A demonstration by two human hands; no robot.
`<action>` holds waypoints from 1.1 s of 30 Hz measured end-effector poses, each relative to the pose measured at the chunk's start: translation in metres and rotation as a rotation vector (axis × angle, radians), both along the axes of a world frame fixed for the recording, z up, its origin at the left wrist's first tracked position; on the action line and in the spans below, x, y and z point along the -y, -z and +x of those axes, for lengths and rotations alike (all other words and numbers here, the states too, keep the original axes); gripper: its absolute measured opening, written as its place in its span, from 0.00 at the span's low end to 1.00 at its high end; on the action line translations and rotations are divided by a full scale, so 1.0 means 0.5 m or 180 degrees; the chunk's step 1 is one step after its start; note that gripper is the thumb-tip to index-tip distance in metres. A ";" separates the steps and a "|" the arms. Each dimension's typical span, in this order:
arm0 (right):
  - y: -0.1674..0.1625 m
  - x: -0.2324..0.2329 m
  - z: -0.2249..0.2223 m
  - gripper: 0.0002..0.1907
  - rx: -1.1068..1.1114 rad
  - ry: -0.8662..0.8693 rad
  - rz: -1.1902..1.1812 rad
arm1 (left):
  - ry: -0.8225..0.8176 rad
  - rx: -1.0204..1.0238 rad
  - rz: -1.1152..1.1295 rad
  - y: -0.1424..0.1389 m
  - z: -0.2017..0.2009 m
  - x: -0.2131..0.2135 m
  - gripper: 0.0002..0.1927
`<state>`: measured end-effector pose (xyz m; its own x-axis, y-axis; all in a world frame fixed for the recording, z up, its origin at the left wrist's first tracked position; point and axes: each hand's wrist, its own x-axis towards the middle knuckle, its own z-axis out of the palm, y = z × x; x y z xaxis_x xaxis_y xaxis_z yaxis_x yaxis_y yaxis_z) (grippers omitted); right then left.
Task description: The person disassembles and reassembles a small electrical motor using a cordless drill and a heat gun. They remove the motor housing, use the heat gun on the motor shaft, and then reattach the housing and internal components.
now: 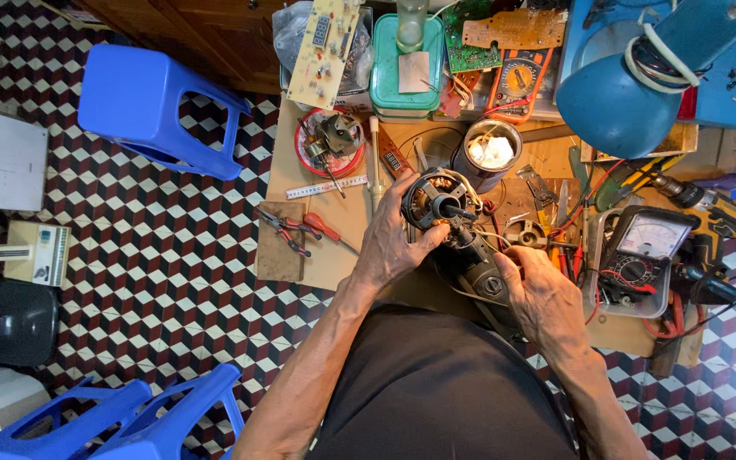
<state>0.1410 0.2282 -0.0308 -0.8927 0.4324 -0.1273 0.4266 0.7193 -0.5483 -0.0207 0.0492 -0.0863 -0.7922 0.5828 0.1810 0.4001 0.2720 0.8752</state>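
A small electric motor with copper windings and a dark shaft sits at the middle of a cluttered wooden workbench. My left hand wraps around the motor's left side and holds it. Just below and to the right, my right hand grips the motor's dark lower housing, fingers curled among thin wires that trail from it. Both forearms reach up from my dark shirt at the bottom of the view.
Red-handled pliers and a screwdriver lie left of my hands. An analog multimeter and a drill are at right. Circuit boards, a green box, a blue lamp stand behind. Blue plastic stools sit on the checkered floor.
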 end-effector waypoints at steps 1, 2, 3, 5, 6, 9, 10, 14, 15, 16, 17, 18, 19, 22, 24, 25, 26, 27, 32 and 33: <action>0.007 -0.002 0.004 0.18 0.0006 0.0010 -0.0055 | -0.0051 0.0050 -0.0019 -0.001 0.002 0.000 0.43; 0.013 -0.003 0.007 0.18 0.0013 0.0019 -0.0109 | -0.0102 0.0102 -0.0036 -0.003 0.004 -0.001 0.43; 0.020 -0.004 0.009 0.18 0.0030 0.0044 -0.0130 | -0.0155 0.0153 -0.0052 -0.003 0.006 -0.002 0.44; 0.032 -0.005 0.012 0.18 0.0063 0.0089 -0.0177 | -0.0146 0.0175 -0.0066 -0.006 0.006 -0.003 0.43; 0.037 -0.006 0.014 0.18 0.0020 0.0064 -0.0250 | -0.0144 0.0186 -0.0075 -0.008 0.006 -0.002 0.43; 0.049 -0.009 0.020 0.17 -0.0008 0.0040 -0.0427 | -0.0109 0.0320 -0.0248 -0.012 0.003 0.001 0.42; 0.053 -0.009 0.022 0.17 0.0055 0.0063 -0.0453 | -0.0110 0.0378 -0.0281 -0.013 0.003 0.002 0.42; 0.069 -0.016 0.028 0.16 0.0164 0.0023 -0.0655 | -0.0179 0.0524 -0.0334 -0.016 0.005 0.002 0.41; 0.073 -0.018 0.029 0.16 0.0142 -0.0004 -0.0633 | -0.0210 0.0544 -0.0320 -0.015 0.006 0.000 0.41; 0.078 -0.021 0.029 0.16 0.0121 -0.0033 -0.0608 | -0.0234 0.0503 -0.0298 -0.015 0.008 -0.002 0.40; 0.081 -0.024 0.030 0.16 0.0098 -0.0061 -0.0583 | -0.0258 0.0459 -0.0277 -0.015 0.009 -0.004 0.39; 0.083 -0.028 0.032 0.16 0.0052 -0.0089 -0.0613 | -0.0283 0.0415 -0.0257 -0.015 0.011 -0.005 0.38; 0.084 -0.032 0.033 0.16 0.0008 -0.0115 -0.0643 | -0.0271 0.0478 -0.0222 -0.016 0.012 -0.005 0.38; 0.082 -0.040 0.032 0.15 0.0040 -0.0060 -0.0692 | -0.0265 0.0621 -0.0161 -0.019 0.014 -0.007 0.37; 0.080 -0.043 0.023 0.15 -0.0006 -0.0055 -0.0721 | -0.0292 0.0658 -0.0229 -0.021 0.012 -0.006 0.38; 0.077 -0.044 0.018 0.15 -0.0075 -0.0080 -0.0736 | -0.0282 0.0626 -0.0233 -0.022 0.011 -0.007 0.38; 0.075 -0.045 0.012 0.15 -0.0141 -0.0108 -0.0752 | -0.0273 0.0598 -0.0237 -0.023 0.009 -0.007 0.38; 0.073 -0.045 0.005 0.16 -0.0164 -0.0050 -0.0903 | -0.0267 0.0572 -0.0242 -0.024 0.008 -0.006 0.38; 0.063 -0.045 -0.036 0.29 -0.0231 -0.0173 -0.1141 | -0.0299 0.0518 -0.0280 -0.019 0.004 -0.003 0.40; 0.060 -0.045 -0.044 0.31 -0.0271 -0.0222 -0.1230 | -0.0282 0.0466 -0.0275 -0.017 0.002 -0.002 0.40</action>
<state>0.1189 0.2509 -0.0611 -0.9326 0.3052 -0.1929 0.3253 0.4787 -0.8155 -0.0197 0.0500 -0.0776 -0.8554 0.5179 0.0122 0.2412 0.3772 0.8942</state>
